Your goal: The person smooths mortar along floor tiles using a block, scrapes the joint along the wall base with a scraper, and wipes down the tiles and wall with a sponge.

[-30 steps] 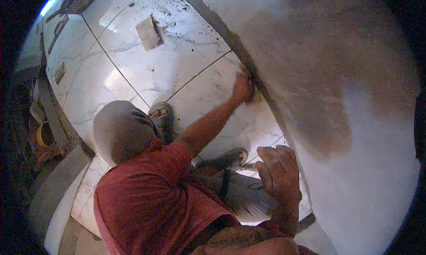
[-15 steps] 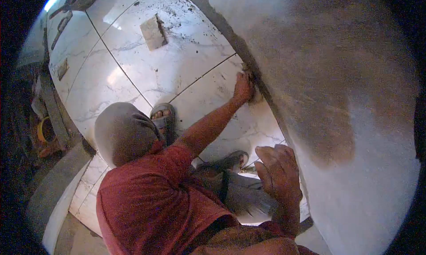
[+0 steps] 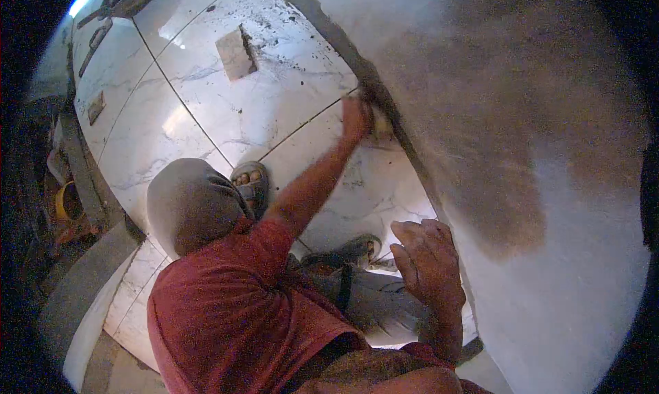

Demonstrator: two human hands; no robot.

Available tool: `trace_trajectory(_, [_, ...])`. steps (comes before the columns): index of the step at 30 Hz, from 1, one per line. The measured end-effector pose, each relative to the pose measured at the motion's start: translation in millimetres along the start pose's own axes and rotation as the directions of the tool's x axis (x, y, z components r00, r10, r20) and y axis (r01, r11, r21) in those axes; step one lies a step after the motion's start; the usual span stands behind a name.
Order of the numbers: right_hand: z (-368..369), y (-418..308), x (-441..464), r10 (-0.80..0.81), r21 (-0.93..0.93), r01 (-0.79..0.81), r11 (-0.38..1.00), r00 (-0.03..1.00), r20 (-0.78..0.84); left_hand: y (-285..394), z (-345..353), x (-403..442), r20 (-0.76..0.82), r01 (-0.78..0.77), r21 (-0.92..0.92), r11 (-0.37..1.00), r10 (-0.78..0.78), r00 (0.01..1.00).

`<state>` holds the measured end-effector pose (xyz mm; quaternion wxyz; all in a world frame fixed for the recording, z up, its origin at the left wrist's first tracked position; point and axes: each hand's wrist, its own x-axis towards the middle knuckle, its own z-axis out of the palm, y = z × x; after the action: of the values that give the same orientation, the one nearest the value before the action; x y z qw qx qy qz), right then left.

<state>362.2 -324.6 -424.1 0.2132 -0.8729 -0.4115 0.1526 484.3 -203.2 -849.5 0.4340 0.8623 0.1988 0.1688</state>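
note dark joint strip (image 3: 376, 88) at wall base, between tiled floor (image 3: 274, 109) and wall (image 3: 563, 298). read long axis as diagonal, upper left to lower right, passing just beside right hand (image 3: 429, 267), the nearer one. note surface: rough, grey-brown, narrowing toward that hand. read grip as loosely curled, thumb apart, nothing visible inside. find left hand out of view. farther along, note co-worker's hand (image 3: 357, 119), blurred, near strip; hold cannot be told.
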Motion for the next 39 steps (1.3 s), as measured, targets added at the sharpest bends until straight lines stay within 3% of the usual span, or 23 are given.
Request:
trace_trajectory(3, [-4,-5,-8,0.051,-0.03,-0.052,0.998,0.999,-0.018,26,-56,45,-0.039,0.165,-0.185,0.969,-0.175,0.984])
trace_trajectory(5, [-4,-7,-11,0.066,-0.013,-0.067,0.998,0.996,-0.063,6,-22,31,0.28,0.076,0.107,0.991,-0.104,0.954])
trace_trajectory(6, [-3,-8,-8,0.065,-0.011,-0.066,0.998,0.996,-0.067,27,-27,11,0.308,-0.03,0.135,0.99,-0.013,0.951])
trace_trajectory(8, [-3,-12,1,0.063,0.019,-0.062,0.998,0.997,-0.04,62,-27,-38,0.568,0.155,-0.059,0.986,-0.094,0.818])
trace_trajectory(10, [4,-9,9,0.024,0.018,-0.024,1.0,0.999,-0.024,66,-10,-73,0.509,0.198,-0.138,0.971,-0.102,0.855])
trace_trajectory(12, [5,-7,13,-0.009,0.02,0.009,1.0,1.0,-0.008,56,-11,-78,0.211,0.334,-0.214,0.918,-0.291,0.933])
trace_trajectory(14, [2,-8,12,0.008,-0.037,-0.005,0.999,0.998,0.068,47,-50,-22,0.186,0.423,-0.488,0.764,-0.382,0.905])
trace_trajectory(15, [1,-7,10,-0.001,-0.037,0.004,0.999,0.997,0.073,26,-47,-1,-0.03,0.309,-0.366,0.878,-0.343,0.939])
trace_trajectory(16, [0,-8,6,0.005,-0.048,-0.003,0.999,0.999,0.054,32,-71,33,-0.101,0.293,-0.503,0.813,-0.392,0.914])
trace_trajectory(18, [-2,-11,0,0.016,-0.054,-0.014,0.998,0.999,0.038,29,-81,56,-0.048,0.322,-0.554,0.767,-0.416,0.908])
trace_trajectory(20, [-5,-14,-1,0.09,-0.069,-0.087,0.994,0.995,0.045,32,-66,55,-0.122,0.233,-0.668,0.707,-0.412,0.903])
trace_trajectory(21, [-6,-16,1,0.093,-0.071,-0.089,0.993,0.995,0.044,41,-56,38,-0.137,0.278,-0.66,0.698,-0.475,0.869])
trace_trajectory(23, [-6,-18,5,0.147,-0.079,-0.138,0.987,0.982,0.117,50,-22,-5,0.145,0.451,-0.752,0.48,-0.546,0.825])
trace_trajectory(25, [3,-16,4,0.109,-0.059,-0.104,0.993,0.99,0.087,89,-11,-56,0.141,0.524,-0.551,0.65,-0.547,0.825])
trace_trajectory(26, [6,-14,5,0.078,-0.041,-0.077,0.996,0.996,0.041,85,-15,-42,0.131,0.521,-0.553,0.65,-0.549,0.825])
trace_trajectory(29, [4,-5,10,0.047,-0.097,-0.034,0.995,0.989,0.139,76,-45,19,-0.106,0.365,-0.546,0.755,-0.494,0.863])
trace_trajectory(30, [0,-5,10,0.051,-0.101,-0.038,0.994,0.99,0.134,77,-66,43,-0.245,0.295,-0.42,0.858,-0.421,0.874])
trace_trajectory(32, [-7,-11,10,0.182,-0.079,-0.171,0.982,0.97,0.161,57,-89,77,-0.261,0.24,-0.55,0.8,-0.437,0.861])
trace_trajectory(34, [-6,-8,-4,0.184,-0.065,-0.179,0.982,0.98,0.08,62,-90,78,-0.352,0.145,-0.505,0.851,-0.357,0.865])
trace_trajectory(36, [-6,-10,-5,0.17,-0.054,-0.169,0.984,0.985,0.013,68,-56,36,-0.294,0.219,-0.356,0.908,-0.331,0.897])
trace_trajectory(38, [-8,-16,8,0.155,-0.091,-0.142,0.986,0.976,0.154,79,-28,-17,-0.32,0.049,-0.356,0.933,-0.171,0.932])
trace_trajectory(39, [-6,-14,10,0.148,-0.095,-0.135,0.986,0.977,0.155,83,-16,-28,-0.327,0.047,-0.357,0.933,-0.172,0.929])
